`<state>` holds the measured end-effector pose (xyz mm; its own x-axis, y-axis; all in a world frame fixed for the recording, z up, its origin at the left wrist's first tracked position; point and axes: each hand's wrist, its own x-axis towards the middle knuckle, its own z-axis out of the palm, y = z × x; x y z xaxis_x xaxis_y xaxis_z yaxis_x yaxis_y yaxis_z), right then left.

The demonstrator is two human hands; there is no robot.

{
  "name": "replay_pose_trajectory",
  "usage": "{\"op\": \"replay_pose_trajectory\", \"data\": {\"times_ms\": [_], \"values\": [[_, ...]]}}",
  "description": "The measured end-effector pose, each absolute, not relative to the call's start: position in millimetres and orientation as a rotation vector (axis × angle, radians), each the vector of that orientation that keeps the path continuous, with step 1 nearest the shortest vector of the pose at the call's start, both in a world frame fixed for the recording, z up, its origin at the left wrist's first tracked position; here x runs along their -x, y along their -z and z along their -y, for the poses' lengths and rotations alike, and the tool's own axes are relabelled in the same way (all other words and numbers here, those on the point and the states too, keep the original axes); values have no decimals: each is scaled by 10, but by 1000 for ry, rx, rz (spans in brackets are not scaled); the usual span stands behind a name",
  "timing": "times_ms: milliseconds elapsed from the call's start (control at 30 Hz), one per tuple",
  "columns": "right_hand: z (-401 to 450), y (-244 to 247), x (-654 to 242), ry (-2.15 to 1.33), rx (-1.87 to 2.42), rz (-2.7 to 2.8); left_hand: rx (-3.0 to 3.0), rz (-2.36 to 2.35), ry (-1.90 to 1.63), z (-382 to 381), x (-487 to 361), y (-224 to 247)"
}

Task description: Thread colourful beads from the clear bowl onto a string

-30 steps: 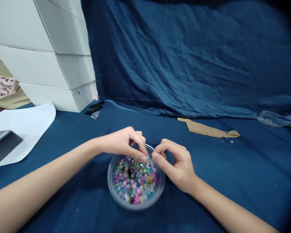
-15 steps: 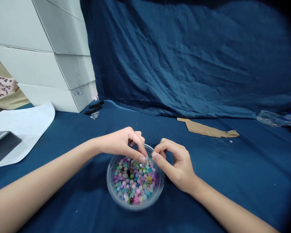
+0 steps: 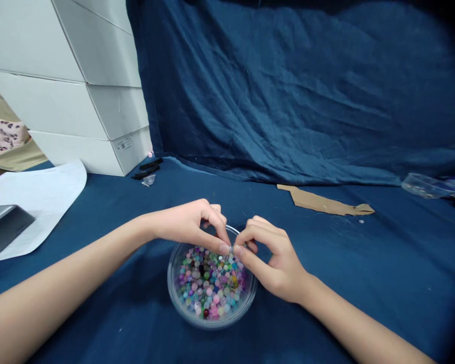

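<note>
Pinching a small pale bead (image 3: 231,249) above the far side of a clear bowl (image 3: 211,324), our left hand (image 3: 195,222) has thumb and forefinger nearly together; our right hand (image 3: 276,257) meets it, fingertips narrowed beside the bead, though we cannot tell whether they grip anything; mixed coloured beads (image 3: 212,288) fill the bowl, which stands on the blue-covered table (image 3: 136,323), well forward of its back edge; near that edge we see a torn cardboard strip (image 3: 318,201) to the right and stacked white boxes (image 3: 72,108) to the left.

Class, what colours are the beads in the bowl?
The beads are mixed: pink, purple, green, blue; head view.
</note>
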<state>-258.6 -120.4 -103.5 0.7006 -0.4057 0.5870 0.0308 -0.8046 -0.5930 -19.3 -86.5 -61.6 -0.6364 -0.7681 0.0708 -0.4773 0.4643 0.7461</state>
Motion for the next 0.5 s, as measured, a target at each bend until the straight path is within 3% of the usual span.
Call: {"op": "replay_pose_trajectory", "data": {"times_ms": [500], "values": [[1254, 1059, 2576, 975, 2411, -268, -1188, 2389, 977, 803, 234, 467]]}}
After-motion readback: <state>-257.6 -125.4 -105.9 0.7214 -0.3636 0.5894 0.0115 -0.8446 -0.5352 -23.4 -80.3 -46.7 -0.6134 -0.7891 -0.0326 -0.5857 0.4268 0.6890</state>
